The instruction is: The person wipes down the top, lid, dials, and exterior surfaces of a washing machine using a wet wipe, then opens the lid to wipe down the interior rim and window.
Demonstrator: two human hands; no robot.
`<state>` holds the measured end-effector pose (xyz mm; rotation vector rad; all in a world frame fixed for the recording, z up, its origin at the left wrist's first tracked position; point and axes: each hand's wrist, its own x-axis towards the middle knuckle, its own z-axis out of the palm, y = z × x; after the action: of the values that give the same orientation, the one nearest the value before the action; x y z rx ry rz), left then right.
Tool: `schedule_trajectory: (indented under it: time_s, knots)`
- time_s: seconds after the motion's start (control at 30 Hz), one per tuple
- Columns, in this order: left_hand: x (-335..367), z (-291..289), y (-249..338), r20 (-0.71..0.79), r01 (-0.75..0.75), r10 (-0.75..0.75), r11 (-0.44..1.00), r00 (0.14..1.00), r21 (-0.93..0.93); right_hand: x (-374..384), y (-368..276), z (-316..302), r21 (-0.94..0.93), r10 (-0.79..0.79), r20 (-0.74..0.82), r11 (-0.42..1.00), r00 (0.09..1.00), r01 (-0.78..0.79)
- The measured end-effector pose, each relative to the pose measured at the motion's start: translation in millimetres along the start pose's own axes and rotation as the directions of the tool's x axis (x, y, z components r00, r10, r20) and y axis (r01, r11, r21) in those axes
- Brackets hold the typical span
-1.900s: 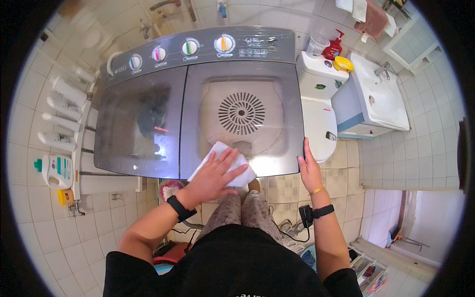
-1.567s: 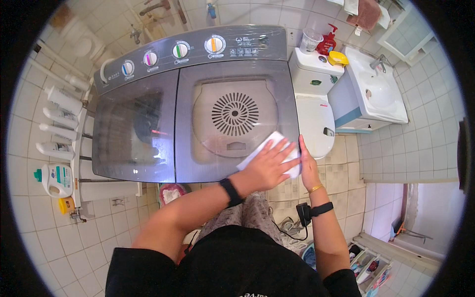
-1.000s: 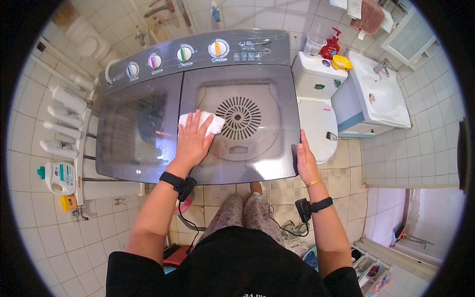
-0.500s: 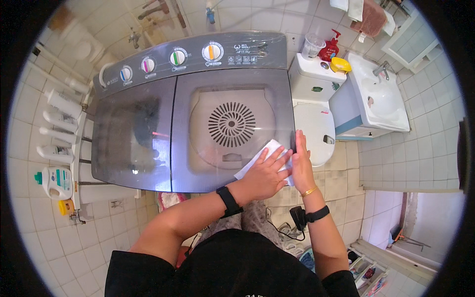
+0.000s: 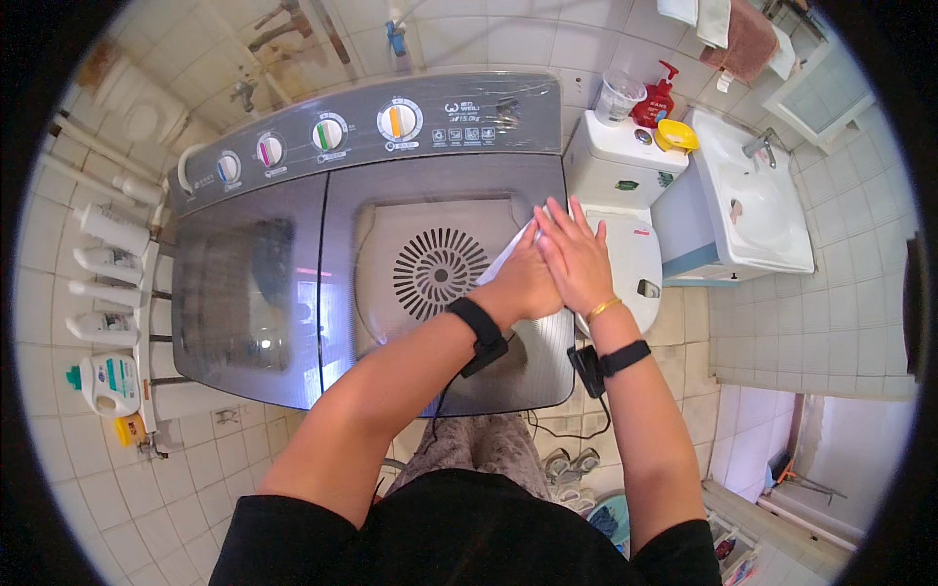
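Note:
A grey twin-tub washing machine [image 5: 339, 234] stands in front of me. Round dials line its rear panel, and slots show through its right-hand lid. Near the lid's right edge, my left hand [image 5: 526, 280] presses a white cloth [image 5: 505, 256] against the surface, fingers closed over it. Part of the cloth is covered by the hands. My right hand [image 5: 575, 256] lies against the left one, overlapping its fingertips, with its own fingers stretched out and partly spread. I see nothing held in the right hand.
Right of the machine are a toilet [image 5: 622, 249] and a washbasin [image 5: 772, 220]. A clear plastic cup [image 5: 618, 98], red pump bottle [image 5: 656, 102] and yellow bowl [image 5: 674, 135] top the cistern. Bottles and a white detergent jug [image 5: 107, 383] line the left wall. A cable [image 5: 576, 439] hangs below.
Both hands and the cloth have moved away from me along the lid's right edge. My right hand has come over onto the left hand, and the view has shifted slightly.

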<state>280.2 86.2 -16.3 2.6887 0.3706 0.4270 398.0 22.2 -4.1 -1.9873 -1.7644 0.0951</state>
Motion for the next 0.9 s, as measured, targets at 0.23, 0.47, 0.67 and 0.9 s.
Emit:
schedule_trajectory:
  time_s: [0.23, 0.47, 0.67, 0.9]
  knots:
    - [-2.9, 13.8, -5.8, -0.045, 0.002, 0.002, 0.995, 0.999, 0.101, -1.6, -9.0, -4.4, -0.087, 0.066, 0.041, 0.994, 0.997, -0.062]
    - [-109.1, -3.4, 63.9, 0.173, -0.011, 0.0, 0.998, 0.985, 0.059, -100.8, -78.0, -5.0, -0.072, -0.005, 0.175, 0.997, 0.984, 0.018]
    - [-155.2, -6.7, 78.3, 0.204, -0.036, 0.039, 0.999, 0.978, -0.016, -124.6, -110.3, -13.0, 0.004, -0.021, 0.314, 1.0, 0.949, 0.021]
    - [-81.3, -24.9, 8.4, 0.226, 0.135, -0.133, 0.991, 0.965, 0.007, -23.9, -77.2, 13.3, -0.073, -0.007, 0.263, 0.997, 0.965, 0.027]
